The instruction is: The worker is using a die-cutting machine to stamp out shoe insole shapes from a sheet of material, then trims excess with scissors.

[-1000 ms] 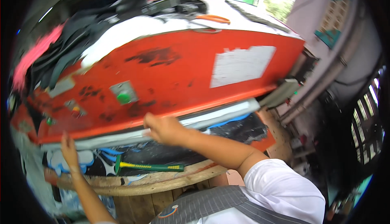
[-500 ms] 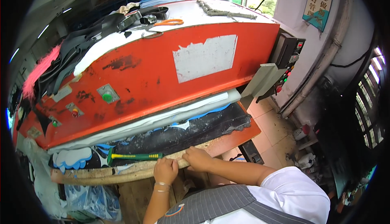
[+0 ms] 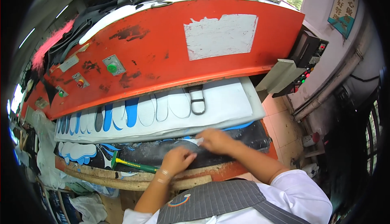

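My left hand (image 3: pixel 177 160), its fingers curled and no object showing in them, is over the near edge of the black mat (image 3: pixel 162 149). My right hand (image 3: pixel 217 141), with fingers loosely apart, reaches left over the mat beside a white scrap (image 3: pixel 194 141). Beyond both hands lies a white sheet (image 3: pixel 227 98) on a pale board (image 3: pixel 256 110); a row of sole-shaped cuts marks it, some showing blue. On the sheet stands a sole-shaped metal cutting die (image 3: pixel 198 107) with a crossbar. A green-and-yellow hammer (image 3: pixel 134 165) rests left of my left hand.
The red press beam (image 3: pixel 162 53) spans the far side, with a green button (image 3: pixel 112 67) on its face. Stacked white and blue sole pieces (image 3: pixel 77 151) lie at the left. The worn wooden edge (image 3: pixel 138 183) runs along the front. A control box (image 3: pixel 302 55) stands at the right.
Both hands have left the wooden front edge and moved forward over the black mat. The white sheet on its board now extends farther out from under the beam, with cuts and die visible.
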The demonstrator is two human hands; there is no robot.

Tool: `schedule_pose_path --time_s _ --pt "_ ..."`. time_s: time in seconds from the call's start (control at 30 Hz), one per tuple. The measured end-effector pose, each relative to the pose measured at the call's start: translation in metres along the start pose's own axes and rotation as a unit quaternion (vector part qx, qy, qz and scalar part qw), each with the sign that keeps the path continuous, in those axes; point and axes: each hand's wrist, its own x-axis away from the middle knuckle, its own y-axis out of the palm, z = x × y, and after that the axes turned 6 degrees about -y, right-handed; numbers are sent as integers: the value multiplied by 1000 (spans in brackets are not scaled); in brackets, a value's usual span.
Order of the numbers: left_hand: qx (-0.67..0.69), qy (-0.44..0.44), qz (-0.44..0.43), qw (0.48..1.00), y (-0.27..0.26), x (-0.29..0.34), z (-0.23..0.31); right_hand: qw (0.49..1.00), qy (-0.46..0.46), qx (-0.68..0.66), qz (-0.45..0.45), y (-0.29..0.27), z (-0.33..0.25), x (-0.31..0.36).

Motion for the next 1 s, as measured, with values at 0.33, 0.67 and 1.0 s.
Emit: schedule_pose_path --time_s 0.33,0.67,1.0 --pt "-58 174 132 974 65 -116 -22 943 -322 80 -4 -16 127 -35" --pt "151 233 230 933 41 -148 -6 946 -308 -71 77 -52 118 -69" --pt "65 119 124 983 60 -154 -40 957 -286 -50 -15 -14 148 -77"
